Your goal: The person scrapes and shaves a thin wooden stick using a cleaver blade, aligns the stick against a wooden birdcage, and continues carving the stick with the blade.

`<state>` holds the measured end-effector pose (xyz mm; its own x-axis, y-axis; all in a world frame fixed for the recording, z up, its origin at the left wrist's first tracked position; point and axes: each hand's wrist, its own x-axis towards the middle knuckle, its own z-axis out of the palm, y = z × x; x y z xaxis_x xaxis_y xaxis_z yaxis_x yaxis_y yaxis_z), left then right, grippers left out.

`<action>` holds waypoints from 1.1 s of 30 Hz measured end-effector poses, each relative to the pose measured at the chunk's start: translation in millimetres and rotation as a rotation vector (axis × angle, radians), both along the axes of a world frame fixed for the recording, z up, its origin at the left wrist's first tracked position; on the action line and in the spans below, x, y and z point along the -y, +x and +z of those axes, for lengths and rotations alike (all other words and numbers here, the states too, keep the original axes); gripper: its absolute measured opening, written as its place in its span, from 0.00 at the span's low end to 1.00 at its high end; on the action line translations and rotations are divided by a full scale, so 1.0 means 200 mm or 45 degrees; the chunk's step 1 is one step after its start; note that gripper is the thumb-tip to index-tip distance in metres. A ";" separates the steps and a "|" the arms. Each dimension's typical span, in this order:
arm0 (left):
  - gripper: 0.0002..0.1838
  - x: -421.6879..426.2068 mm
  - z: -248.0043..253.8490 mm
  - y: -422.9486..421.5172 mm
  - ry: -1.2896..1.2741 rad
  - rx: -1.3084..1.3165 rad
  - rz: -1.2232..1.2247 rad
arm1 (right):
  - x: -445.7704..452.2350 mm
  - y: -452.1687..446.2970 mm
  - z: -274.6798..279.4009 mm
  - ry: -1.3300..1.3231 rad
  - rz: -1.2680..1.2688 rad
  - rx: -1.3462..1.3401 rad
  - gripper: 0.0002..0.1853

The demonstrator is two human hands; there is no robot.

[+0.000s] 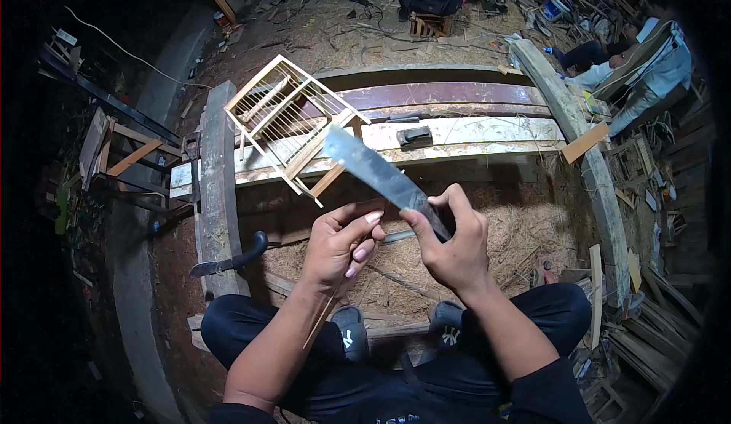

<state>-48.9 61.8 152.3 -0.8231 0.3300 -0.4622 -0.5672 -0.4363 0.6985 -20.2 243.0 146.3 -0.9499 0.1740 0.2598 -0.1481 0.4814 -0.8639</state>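
My right hand [459,245] is wrapped round the lower end of a wide flat metal blade [373,172], which points up and to the left. Beside it, to the left, my left hand [343,247] pinches a thin wooden stick [320,321] that trails down along my forearm. Beyond the blade's tip, a wooden cage-like frame with thin bars [282,123] lies tilted on the planks [487,129]. A small dark block-shaped tool [415,137] rests on the same planks, right of the frame.
A curved knife with a dark handle [245,253] lies on the left beam [218,150]. The right beam [560,104] carries a loose wood piece [585,143]. A seated person [662,66] is at the upper right. Shavings [518,233] cover the ground.
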 end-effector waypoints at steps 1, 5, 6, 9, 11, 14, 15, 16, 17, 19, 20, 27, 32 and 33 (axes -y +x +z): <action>0.08 0.01 -0.02 0.00 0.005 -0.023 0.003 | 0.00 0.01 0.01 0.059 0.044 -0.071 0.19; 0.10 0.01 -0.02 0.00 -0.070 -0.033 0.003 | 0.01 0.01 0.00 0.014 0.060 -0.031 0.19; 0.12 0.01 -0.02 0.00 -0.034 -0.027 -0.024 | -0.02 -0.02 -0.02 -0.013 -0.053 0.003 0.19; 0.16 0.00 -0.01 0.00 0.022 -0.036 -0.077 | -0.11 -0.09 0.01 -0.102 -0.282 0.145 0.19; 0.16 0.00 0.01 0.00 0.056 -0.062 -0.081 | -0.12 -0.13 -0.05 -0.637 -0.266 0.121 0.18; 0.16 -0.01 0.01 -0.01 0.033 -0.009 -0.092 | -0.11 -0.12 -0.02 -0.927 -0.122 0.310 0.18; 0.16 -0.01 0.01 -0.01 0.036 -0.007 -0.098 | -0.10 -0.11 -0.01 -0.967 -0.072 0.374 0.17; 0.16 -0.01 0.00 0.00 0.033 -0.009 -0.117 | -0.10 -0.11 -0.01 -0.975 -0.038 0.421 0.16; 0.16 -0.02 0.00 0.00 0.031 -0.012 -0.135 | -0.09 -0.11 -0.01 -0.984 -0.004 0.469 0.16; 0.16 -0.03 0.00 0.01 0.017 -0.011 -0.139 | -0.07 -0.11 0.03 -0.950 -0.062 0.467 0.14; 0.16 -0.03 0.01 0.01 0.000 -0.013 -0.136 | -0.06 -0.11 0.02 -1.043 -0.071 0.469 0.14; 0.16 -0.06 0.01 0.02 -0.075 -0.049 -0.218 | -0.07 -0.11 0.01 -1.098 -0.038 0.496 0.10; 0.16 -0.07 0.02 0.02 -0.025 -0.025 -0.289 | -0.09 -0.12 0.05 -1.165 -0.143 0.356 0.08; 0.16 -0.07 0.02 0.02 -0.024 -0.031 -0.287 | -0.10 -0.13 0.05 -1.163 -0.139 0.351 0.08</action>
